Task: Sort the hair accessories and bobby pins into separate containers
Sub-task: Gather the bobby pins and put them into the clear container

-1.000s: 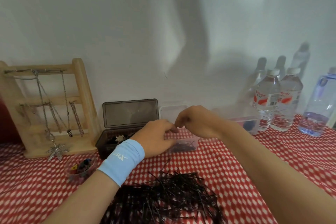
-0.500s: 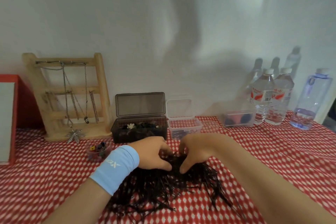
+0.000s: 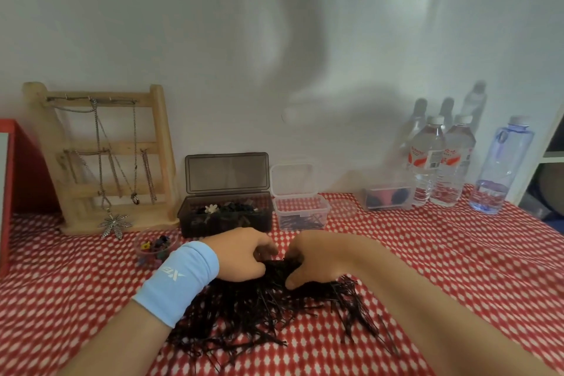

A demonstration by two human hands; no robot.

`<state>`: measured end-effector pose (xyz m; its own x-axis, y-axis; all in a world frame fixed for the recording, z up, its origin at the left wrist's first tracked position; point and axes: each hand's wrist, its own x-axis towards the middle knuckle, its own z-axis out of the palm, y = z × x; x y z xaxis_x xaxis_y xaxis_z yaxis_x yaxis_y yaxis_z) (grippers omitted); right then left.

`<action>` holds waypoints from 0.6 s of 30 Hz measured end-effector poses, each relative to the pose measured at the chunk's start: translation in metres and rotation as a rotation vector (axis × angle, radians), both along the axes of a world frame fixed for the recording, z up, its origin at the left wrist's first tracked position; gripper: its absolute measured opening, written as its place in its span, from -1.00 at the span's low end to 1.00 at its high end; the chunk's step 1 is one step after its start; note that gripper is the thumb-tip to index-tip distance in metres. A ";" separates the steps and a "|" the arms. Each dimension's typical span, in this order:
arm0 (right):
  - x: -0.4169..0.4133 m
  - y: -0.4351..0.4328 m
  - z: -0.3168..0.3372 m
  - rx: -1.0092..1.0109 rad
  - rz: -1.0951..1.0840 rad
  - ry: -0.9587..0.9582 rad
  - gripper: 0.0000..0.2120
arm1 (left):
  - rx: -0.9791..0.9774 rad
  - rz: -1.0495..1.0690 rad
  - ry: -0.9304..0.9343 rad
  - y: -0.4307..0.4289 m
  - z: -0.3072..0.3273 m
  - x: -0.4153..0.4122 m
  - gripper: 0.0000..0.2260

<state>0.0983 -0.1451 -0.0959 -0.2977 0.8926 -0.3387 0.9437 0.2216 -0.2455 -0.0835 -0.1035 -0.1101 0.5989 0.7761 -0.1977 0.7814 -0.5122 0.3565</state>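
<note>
The red-checked table (image 3: 457,268) before me bears a heap of bobby pins (image 3: 262,308), behind it a dark box (image 3: 225,217) beside a clear tub (image 3: 300,212), a wooden necklace stand (image 3: 106,162) far left, water bottles (image 3: 439,162) far right.

Pretty dim, soft indoor light from around 5 o'clock: the clear plastic water bottles (image 3: 428,162) throw pale shadows toward 11 o'clock on the plain white wall (image 3: 274,40), which also carries a big blurry shadow at centre. Fisheye bends the red-and-white checked tablecloth (image 3: 457,253) at 4 and 8 o'clock. The heap of thin black metal bobby pins (image 3: 244,314) looks murky and soft.
</note>
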 end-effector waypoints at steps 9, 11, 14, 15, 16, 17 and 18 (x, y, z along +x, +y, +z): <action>-0.017 0.000 -0.002 0.035 0.001 -0.049 -0.68 | 0.039 0.002 0.026 0.002 0.000 -0.007 -0.58; -0.015 -0.001 0.002 0.029 0.020 -0.018 -0.70 | 0.043 0.021 0.014 0.005 0.002 -0.012 -0.63; -0.010 0.003 0.008 0.005 0.014 -0.001 -0.72 | 0.034 0.029 0.014 0.008 0.006 -0.020 -0.71; -0.007 0.006 0.009 -0.013 -0.002 0.005 -0.72 | 0.027 0.032 0.015 0.008 0.007 -0.023 -0.72; -0.003 0.009 0.010 -0.030 -0.025 0.024 -0.73 | 0.020 0.036 0.015 0.009 0.008 -0.025 -0.73; 0.000 0.011 0.010 -0.045 -0.050 0.056 -0.74 | 0.012 0.041 0.018 0.010 0.009 -0.028 -0.74; 0.004 0.013 0.011 -0.059 -0.070 0.094 -0.76 | 0.001 0.047 0.021 0.011 0.010 -0.030 -0.75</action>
